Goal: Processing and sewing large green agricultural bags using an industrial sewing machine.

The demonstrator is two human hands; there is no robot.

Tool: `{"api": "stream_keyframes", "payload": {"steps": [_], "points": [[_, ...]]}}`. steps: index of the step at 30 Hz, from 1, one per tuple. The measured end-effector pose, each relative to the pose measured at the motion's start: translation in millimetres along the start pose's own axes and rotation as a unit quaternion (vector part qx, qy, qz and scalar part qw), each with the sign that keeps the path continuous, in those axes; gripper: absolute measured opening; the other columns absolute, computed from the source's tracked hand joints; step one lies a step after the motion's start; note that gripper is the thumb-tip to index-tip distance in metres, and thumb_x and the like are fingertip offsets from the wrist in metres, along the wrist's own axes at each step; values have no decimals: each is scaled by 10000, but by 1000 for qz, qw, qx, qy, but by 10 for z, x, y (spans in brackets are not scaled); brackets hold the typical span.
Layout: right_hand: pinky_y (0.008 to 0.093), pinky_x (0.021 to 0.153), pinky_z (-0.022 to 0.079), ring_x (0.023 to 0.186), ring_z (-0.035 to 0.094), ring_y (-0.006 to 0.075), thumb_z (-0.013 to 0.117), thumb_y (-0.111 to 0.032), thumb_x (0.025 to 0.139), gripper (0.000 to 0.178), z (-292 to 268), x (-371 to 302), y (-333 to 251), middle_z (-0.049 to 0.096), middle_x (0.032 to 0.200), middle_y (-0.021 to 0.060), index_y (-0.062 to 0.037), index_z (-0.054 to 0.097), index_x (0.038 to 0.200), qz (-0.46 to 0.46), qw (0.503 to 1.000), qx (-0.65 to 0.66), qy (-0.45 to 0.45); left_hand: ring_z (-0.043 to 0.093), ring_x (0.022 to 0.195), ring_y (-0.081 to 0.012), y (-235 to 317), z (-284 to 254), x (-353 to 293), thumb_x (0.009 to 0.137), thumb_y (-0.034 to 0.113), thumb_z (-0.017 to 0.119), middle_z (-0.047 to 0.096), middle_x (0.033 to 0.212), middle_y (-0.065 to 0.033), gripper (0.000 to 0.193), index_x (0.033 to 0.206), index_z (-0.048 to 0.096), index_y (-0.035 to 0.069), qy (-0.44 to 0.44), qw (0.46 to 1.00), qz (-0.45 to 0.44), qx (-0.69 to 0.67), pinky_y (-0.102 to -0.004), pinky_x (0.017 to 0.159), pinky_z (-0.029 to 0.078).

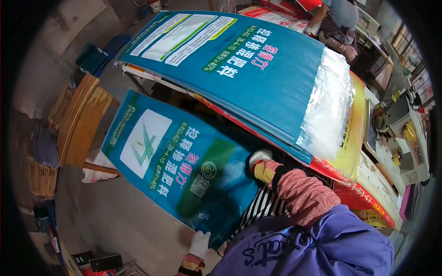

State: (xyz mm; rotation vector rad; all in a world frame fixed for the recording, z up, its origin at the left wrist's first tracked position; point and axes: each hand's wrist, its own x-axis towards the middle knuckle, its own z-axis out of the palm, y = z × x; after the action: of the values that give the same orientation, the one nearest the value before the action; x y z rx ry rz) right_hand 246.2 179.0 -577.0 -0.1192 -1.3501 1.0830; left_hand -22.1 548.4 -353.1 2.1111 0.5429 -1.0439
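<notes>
A teal printed woven sack [184,161] hangs flat in front of me, slanting down and away to the left, beside the table. My left hand [200,244], in a white glove, is closed on its near left corner. My right hand [260,159], also gloved, is closed at its near right corner, close to the table's edge. Both hands hold the mouth end of the sack. Just beyond, a stack of similar teal sacks [276,78] lies on the table, with clear plastic liners [329,101] sticking out of their right ends.
Yellow and red printed sacks [354,124] lie under the stack. At the right stands a white sewing machine [407,115] on a bench. Another person [343,18] works at the far right. Wooden boards [80,124] and bundled sacks [45,152] stand at the left.
</notes>
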Motion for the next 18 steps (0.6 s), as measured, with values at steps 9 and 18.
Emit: {"api": "stream_keyframes", "payload": {"steps": [9, 18], "points": [[390, 947, 418, 1075, 503, 286, 333, -289, 940, 414, 258, -840, 654, 531, 1199, 126, -55, 433, 1267, -493, 587, 612, -193, 619, 851, -305, 157, -101, 54, 858, 397, 475, 641, 886, -169, 382, 873, 606, 38, -45, 826, 184, 531, -445, 729, 478], [417, 911, 424, 1074, 508, 250, 352, -293, 924, 372, 1903, 2040, -736, 566, 1117, 93, -69, 482, 1191, -413, -323, 340, -781, 591, 682, -314, 2756, -188, -356, 818, 329, 571, 597, 721, -146, 260, 799, 632, 77, 62, 866, 424, 256, -381, 605, 460]]}}
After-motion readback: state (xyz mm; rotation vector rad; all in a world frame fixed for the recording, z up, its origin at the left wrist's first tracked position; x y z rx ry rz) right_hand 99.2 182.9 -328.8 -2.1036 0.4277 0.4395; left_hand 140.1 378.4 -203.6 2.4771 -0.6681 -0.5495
